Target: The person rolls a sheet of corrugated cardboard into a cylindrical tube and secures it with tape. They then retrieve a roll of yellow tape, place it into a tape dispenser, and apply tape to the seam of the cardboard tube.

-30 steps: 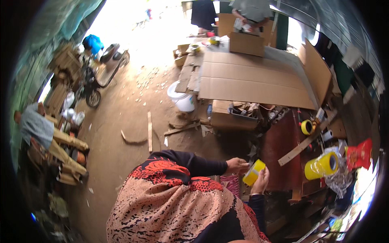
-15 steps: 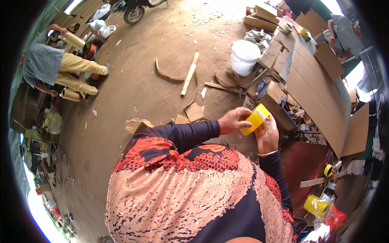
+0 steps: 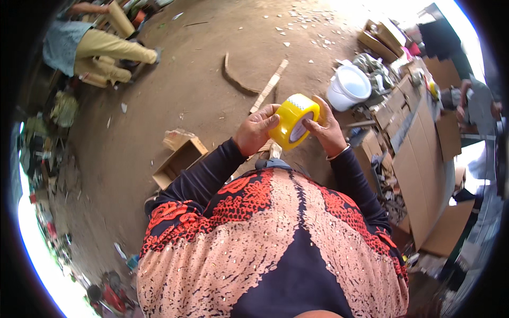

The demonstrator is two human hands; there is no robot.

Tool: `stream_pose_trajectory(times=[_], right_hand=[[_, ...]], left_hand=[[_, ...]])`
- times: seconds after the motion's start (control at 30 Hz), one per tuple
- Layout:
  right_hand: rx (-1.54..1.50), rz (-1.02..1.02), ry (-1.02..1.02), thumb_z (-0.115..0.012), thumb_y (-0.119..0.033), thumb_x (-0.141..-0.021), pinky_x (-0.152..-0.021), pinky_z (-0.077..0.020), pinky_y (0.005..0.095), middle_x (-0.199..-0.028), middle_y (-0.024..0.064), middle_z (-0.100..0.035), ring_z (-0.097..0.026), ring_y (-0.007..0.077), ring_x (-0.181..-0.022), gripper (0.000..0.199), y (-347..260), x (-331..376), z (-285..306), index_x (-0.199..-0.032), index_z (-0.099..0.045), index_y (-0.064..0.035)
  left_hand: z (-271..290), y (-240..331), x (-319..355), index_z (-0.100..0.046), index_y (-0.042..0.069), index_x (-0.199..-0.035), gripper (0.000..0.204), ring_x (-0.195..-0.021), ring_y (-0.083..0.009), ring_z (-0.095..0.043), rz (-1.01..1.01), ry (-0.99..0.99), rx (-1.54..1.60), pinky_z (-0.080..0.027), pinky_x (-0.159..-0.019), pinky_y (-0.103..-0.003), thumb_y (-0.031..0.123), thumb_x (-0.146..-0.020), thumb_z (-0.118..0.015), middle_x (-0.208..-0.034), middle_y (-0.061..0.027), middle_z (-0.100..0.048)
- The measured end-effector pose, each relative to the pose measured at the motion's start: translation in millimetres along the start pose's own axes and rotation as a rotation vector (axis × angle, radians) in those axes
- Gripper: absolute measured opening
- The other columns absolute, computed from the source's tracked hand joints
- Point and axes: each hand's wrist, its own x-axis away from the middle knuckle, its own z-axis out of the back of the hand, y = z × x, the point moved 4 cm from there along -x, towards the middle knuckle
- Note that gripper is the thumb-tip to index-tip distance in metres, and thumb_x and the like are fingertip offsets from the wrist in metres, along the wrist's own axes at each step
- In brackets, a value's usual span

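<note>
A wide roll of yellow packing tape (image 3: pixel 289 123) is held up in front of my chest, tilted so its core faces right. My left hand (image 3: pixel 255 130) grips its left side, with the thumb and fingertips on the yellow outer face. On the right, my right hand (image 3: pixel 327 128) has its thumb at the core's rim and its fingers behind the roll. A patch of white and grey pattern shows on the roll's top.
Below on the left is an open wooden box (image 3: pixel 183 159). A wooden strip (image 3: pixel 269 86) and a curved strip (image 3: pixel 236 82) lie on the dirt floor. Right stand a white bucket (image 3: pixel 349 86) and a cardboard-covered bench (image 3: pixel 419 169). Another person (image 3: pixel 101 50) bends at far left.
The tape roll and both hands have moved left, to in front of my chest. The roll has turned so its core shows. My view has shifted, bringing the wooden box into sight.
</note>
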Motion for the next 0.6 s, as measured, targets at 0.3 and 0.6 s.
stream_pose_trajectory(times=[0.3, 0.6], right_hand=[[0.543, 0.437, -0.293, -0.072, 0.004, -0.075, -0.088, -0.0559, 0.0354, -0.115, 0.0133, -0.071, -0.071, 0.0279, -0.103, 0.053, -26.7, -136.9, -66.9, -0.126, -0.065, -0.0082], [0.643, 0.870, -0.542, -0.068, -0.007, -0.079, -0.076, -0.0577, 0.0407, -0.106, 0.0104, -0.069, -0.069, 0.0337, -0.092, 0.036, -26.0, -121.2, -142.6, -0.115, -0.069, -0.0096]], left_hand=[[42.7, 60.0, -4.5, -0.057, 0.001, -0.126, 0.042, -0.118, -0.0184, -0.061, -0.074, 0.349, -0.096, -0.047, -0.104, -0.036, 0.037, -0.105, -0.060, -0.124, -0.0094, -0.065], [34.1, 30.5, 59.4, -0.057, 0.001, -0.138, 0.046, -0.119, -0.0154, -0.062, -0.223, 0.741, -0.031, -0.049, -0.102, -0.033, 0.026, -0.101, -0.067, -0.128, -0.0073, -0.067]])
